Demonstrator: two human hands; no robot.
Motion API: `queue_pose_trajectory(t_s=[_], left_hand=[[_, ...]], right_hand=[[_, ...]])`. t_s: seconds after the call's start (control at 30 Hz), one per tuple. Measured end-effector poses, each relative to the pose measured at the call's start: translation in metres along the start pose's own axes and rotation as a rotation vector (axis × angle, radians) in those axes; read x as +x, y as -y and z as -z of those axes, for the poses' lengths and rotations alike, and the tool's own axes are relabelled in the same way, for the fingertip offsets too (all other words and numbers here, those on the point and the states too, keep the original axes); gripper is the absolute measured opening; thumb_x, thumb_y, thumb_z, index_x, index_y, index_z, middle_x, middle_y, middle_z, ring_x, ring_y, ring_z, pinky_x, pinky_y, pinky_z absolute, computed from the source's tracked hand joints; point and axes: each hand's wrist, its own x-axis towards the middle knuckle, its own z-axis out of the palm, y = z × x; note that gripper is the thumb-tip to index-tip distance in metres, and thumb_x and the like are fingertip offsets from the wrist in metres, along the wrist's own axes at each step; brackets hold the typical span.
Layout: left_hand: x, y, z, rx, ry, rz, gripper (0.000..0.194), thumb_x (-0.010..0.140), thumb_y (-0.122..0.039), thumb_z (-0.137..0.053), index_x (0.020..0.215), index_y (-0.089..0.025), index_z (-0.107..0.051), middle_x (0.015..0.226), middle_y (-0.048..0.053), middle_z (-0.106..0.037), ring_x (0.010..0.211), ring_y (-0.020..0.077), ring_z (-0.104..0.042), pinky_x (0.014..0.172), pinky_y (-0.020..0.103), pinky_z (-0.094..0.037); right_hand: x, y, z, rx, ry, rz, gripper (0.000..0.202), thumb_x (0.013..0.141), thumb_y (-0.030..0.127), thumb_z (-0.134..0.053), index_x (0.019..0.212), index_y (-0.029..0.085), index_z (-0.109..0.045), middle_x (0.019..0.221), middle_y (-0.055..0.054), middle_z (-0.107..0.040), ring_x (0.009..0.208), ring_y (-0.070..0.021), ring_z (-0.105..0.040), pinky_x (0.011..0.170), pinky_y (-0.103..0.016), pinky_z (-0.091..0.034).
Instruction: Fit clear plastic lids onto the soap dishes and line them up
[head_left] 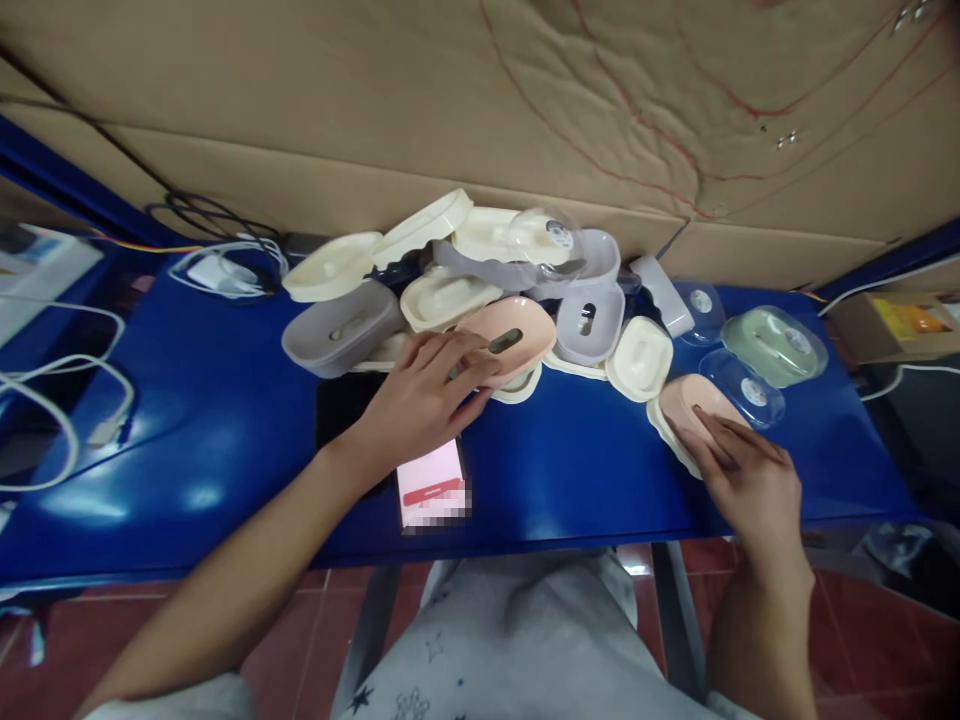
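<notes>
My left hand (431,392) grips the left rim of a peach soap dish (536,325), an oval plastic tray with a slot in its bottom. Its fingers lie over the edge and the thumb is below. This dish is tilted at the front of a pile. Farther right, my right hand (754,485) holds a second peach soap dish (686,395), its fingertips inside the tray. A cream plastic base (675,440) shows under that dish. Just behind it lies a clear lid (739,385) with a round sticker.
The pile holds grey dishes (319,330), a lilac dish (592,345) and cream bases (640,360). A green dish (769,345) under a clear lid stands right. A lit phone (431,470) lies near the front edge of the blue table (202,430). White cables (67,400) lie left; cardboard (375,90) stands behind.
</notes>
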Motion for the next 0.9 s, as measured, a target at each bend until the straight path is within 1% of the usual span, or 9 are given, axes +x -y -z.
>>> queue_pose_trajectory(t_s=[0.1, 0.23, 0.3, 0.43, 0.53, 0.6, 0.67, 0.8, 0.9], left_hand=[[-0.001, 0.000, 0.000, 0.002, 0.010, 0.005, 0.027, 0.103, -0.019, -0.064, 0.130, -0.019, -0.067, 0.136, 0.017, -0.070, 0.122, 0.0351, -0.068, 0.105, 0.052, -0.052], [-0.001, 0.000, 0.000, -0.033, 0.043, 0.032, 0.030, 0.103, -0.019, -0.063, 0.132, -0.024, -0.067, 0.137, 0.014, -0.069, 0.126, 0.0340, -0.067, 0.107, 0.051, -0.051], [-0.001, 0.000, 0.001, -0.050, 0.050, 0.036, 0.031, 0.102, -0.019, -0.063, 0.132, -0.025, -0.067, 0.138, 0.014, -0.069, 0.128, 0.0337, -0.066, 0.108, 0.051, -0.050], [0.000, -0.001, 0.002, -0.045, 0.046, 0.027, 0.028, 0.103, -0.019, -0.062, 0.130, -0.023, -0.069, 0.137, 0.015, -0.070, 0.127, 0.0333, -0.067, 0.108, 0.051, -0.050], [0.000, -0.001, 0.002, -0.051, 0.048, 0.024, 0.028, 0.103, -0.018, -0.062, 0.129, -0.022, -0.070, 0.137, 0.016, -0.070, 0.126, 0.0337, -0.067, 0.107, 0.051, -0.051], [0.001, -0.001, 0.002, -0.057, 0.049, 0.022, 0.028, 0.102, -0.018, -0.062, 0.129, -0.022, -0.070, 0.137, 0.016, -0.070, 0.126, 0.0340, -0.067, 0.107, 0.051, -0.051], [0.001, -0.002, 0.002, -0.051, 0.047, 0.014, 0.028, 0.103, -0.018, -0.062, 0.129, -0.021, -0.069, 0.136, 0.016, -0.070, 0.127, 0.0343, -0.067, 0.107, 0.051, -0.051], [0.000, -0.002, 0.001, -0.030, 0.053, 0.009, 0.027, 0.104, -0.018, -0.062, 0.131, -0.021, -0.067, 0.137, 0.015, -0.070, 0.126, 0.0341, -0.067, 0.107, 0.050, -0.051], [0.000, -0.003, 0.000, -0.021, 0.062, 0.011, 0.027, 0.105, -0.019, -0.061, 0.131, -0.021, -0.067, 0.138, 0.015, -0.070, 0.126, 0.0343, -0.067, 0.106, 0.050, -0.052]], right_hand=[[0.002, 0.005, -0.002, 0.041, -0.073, -0.106, 0.045, 0.107, 0.056, -0.062, 0.130, 0.022, -0.080, 0.121, -0.014, -0.083, 0.116, -0.0363, -0.078, 0.102, -0.052, -0.057], [0.013, 0.023, -0.003, 0.080, -0.195, -0.236, 0.056, 0.106, 0.062, -0.060, 0.133, 0.017, -0.078, 0.122, -0.019, -0.082, 0.117, -0.0406, -0.076, 0.101, -0.057, -0.058], [0.027, 0.035, -0.003, 0.116, -0.151, -0.167, 0.053, 0.106, 0.063, -0.059, 0.132, 0.020, -0.078, 0.124, -0.017, -0.081, 0.118, -0.0386, -0.075, 0.104, -0.056, -0.056], [0.059, 0.047, -0.011, 0.173, 0.028, 0.137, 0.042, 0.110, 0.053, -0.056, 0.138, 0.028, -0.073, 0.141, -0.010, -0.076, 0.134, -0.0330, -0.068, 0.117, -0.054, -0.045], [0.069, 0.040, -0.016, 0.126, -0.015, 0.144, 0.047, 0.109, 0.052, -0.059, 0.149, 0.029, -0.065, 0.158, -0.011, -0.065, 0.146, -0.0352, -0.059, 0.121, -0.056, -0.039], [0.063, 0.033, -0.017, 0.107, -0.068, 0.080, 0.054, 0.107, 0.055, -0.062, 0.154, 0.028, -0.061, 0.162, -0.014, -0.060, 0.147, -0.0365, -0.057, 0.120, -0.056, -0.040], [0.047, 0.027, -0.015, 0.111, -0.089, 0.030, 0.056, 0.106, 0.057, -0.061, 0.153, 0.026, -0.060, 0.159, -0.016, -0.061, 0.146, -0.0365, -0.058, 0.118, -0.055, -0.042], [0.007, 0.021, -0.010, 0.089, -0.033, -0.004, 0.055, 0.105, 0.060, -0.063, 0.149, 0.028, -0.063, 0.151, -0.015, -0.065, 0.141, -0.0362, -0.061, 0.117, -0.055, -0.044], [-0.010, 0.015, -0.010, 0.082, -0.033, -0.001, 0.052, 0.103, 0.055, -0.068, 0.148, 0.030, -0.064, 0.150, -0.015, -0.065, 0.140, -0.0363, -0.062, 0.117, -0.056, -0.046]])
